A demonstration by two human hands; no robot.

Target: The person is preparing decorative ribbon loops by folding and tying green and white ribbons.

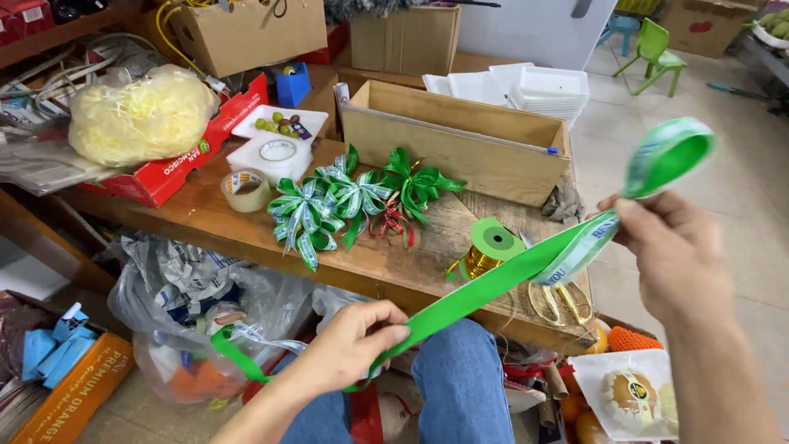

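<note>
Ribbon (485, 288), bright green and broad, is running taut on a diagonal between a seated person's two hands, its long axis climbing from lower left to upper right above the blue-jeaned knees (460, 378). The left hand (349, 345) is pinching the low end, fingers closed on the band, while the slack tail is dropping away toward a plastic bag (189, 312) on the floor. The right hand (678, 255) is gripping the high end, thumb and fingers clamped where the ribbon is curling over into a loop (670, 152) just above them; this hand is the nearer to that loop. Behind the band, a worn wooden table (205, 218) is carrying finished green bows (349, 201), a green spool of gold ribbon (491, 247), tape rolls (246, 189) and an open cardboard box (460, 144). Scissors (559, 300) are lying at the table's near edge, just under the ribbon. Pale floor tiles are stretching off to the right, where a green chair (656, 49) is standing well apart.
</note>
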